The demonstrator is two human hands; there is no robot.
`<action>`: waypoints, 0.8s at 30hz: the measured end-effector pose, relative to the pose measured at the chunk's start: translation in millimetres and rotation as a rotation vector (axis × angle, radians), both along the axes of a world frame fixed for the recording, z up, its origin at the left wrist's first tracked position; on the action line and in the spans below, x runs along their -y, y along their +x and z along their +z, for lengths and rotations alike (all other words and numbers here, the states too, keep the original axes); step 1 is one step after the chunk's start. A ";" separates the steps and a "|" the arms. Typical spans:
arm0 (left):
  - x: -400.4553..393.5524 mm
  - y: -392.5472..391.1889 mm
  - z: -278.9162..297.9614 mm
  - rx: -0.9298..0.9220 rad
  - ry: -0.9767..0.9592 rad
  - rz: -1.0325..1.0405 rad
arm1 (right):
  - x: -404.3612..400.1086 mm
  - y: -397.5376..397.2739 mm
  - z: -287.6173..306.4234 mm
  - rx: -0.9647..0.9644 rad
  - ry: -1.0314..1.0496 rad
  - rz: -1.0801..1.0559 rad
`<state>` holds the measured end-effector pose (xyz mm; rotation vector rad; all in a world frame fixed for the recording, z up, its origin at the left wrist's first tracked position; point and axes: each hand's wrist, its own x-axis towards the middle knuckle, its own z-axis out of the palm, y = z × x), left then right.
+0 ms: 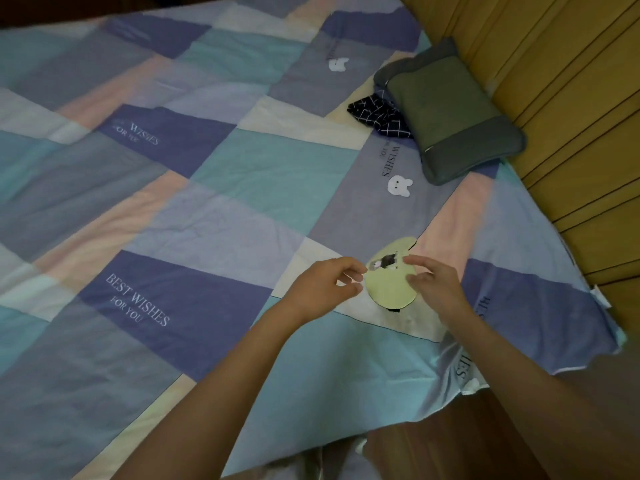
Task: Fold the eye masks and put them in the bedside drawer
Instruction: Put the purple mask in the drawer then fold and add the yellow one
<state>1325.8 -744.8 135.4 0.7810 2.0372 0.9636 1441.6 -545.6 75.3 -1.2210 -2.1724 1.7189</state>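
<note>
Your left hand (323, 284) and right hand (434, 284) hover apart with fingers loosely curled, gripping nothing, either side of the pale green folded eye mask (391, 277) lying on the patchwork quilt (207, 188) near its right edge.

1. A patchwork quilt (214, 216) covers the bed, with blocks of blue, teal, pink and cream; some dark blocks carry the words "BEST WISHES FOR YOU"
2. A small white rabbit figure (399, 186) is printed on one grey-blue block, and another one (338, 64) is seen further away
3. A grey-green pillow (450, 112) lies near the wooden wall (571, 81)
4. A dark cloth with white grid lines (379, 114) lies partly under the pillow's left edge
</note>
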 end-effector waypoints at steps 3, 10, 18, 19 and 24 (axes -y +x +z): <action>8.8 -9.8 34.4 -0.216 0.056 -0.015 | 26.6 -8.1 46.6 -0.132 -0.001 0.109; 33.0 -37.2 127.0 -0.419 0.135 -0.035 | 87.0 -32.3 158.4 -0.374 0.059 0.267; 72.0 -45.3 201.6 -0.240 0.335 0.017 | 134.7 -59.2 262.1 -0.626 0.225 0.317; 74.9 -45.5 210.9 -0.237 0.367 0.024 | 140.7 -63.2 271.7 -0.654 0.232 0.313; 93.0 -61.3 246.6 -0.289 0.421 0.089 | 160.3 -78.8 304.1 -0.769 0.310 0.310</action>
